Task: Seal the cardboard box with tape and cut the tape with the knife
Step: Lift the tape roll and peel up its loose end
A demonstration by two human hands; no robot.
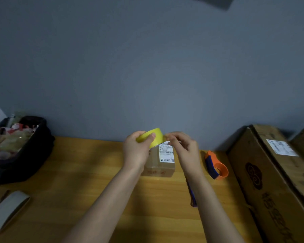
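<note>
Sitting near the back middle of the wooden surface [88, 181], close to the grey wall [147, 67], the small cardboard box [161, 163] has its flaps down and a white shipping label [166, 153] on top. Both hands are raised just above and in front of it. The left hand [136, 151] is clenched around a yellow tape roll [152, 137], thumb pressed across the roll's outer face and fingers wrapped behind it. The right hand [184, 146] meets the roll at its right edge, thumb and forefinger pinched together there; whether they actually hold a free end of tape is too small to tell. The remaining fingers of that hand are loosely curled.

Right of the box, apart from it, an orange and blue tape dispenser [216, 165] lies on the surface. A thin blue-purple item [192, 197] shows beside the right forearm, mostly hidden, and what it is cannot be told. At the far right, 2 large cardboard cartons [270, 181] stand along the edge, the nearer printed with dark markings and carrying a white label. At the left, a black bin [25, 151] holds crumpled scraps, and a grey flattened roll [7, 209] lies near the lower left corner.
</note>
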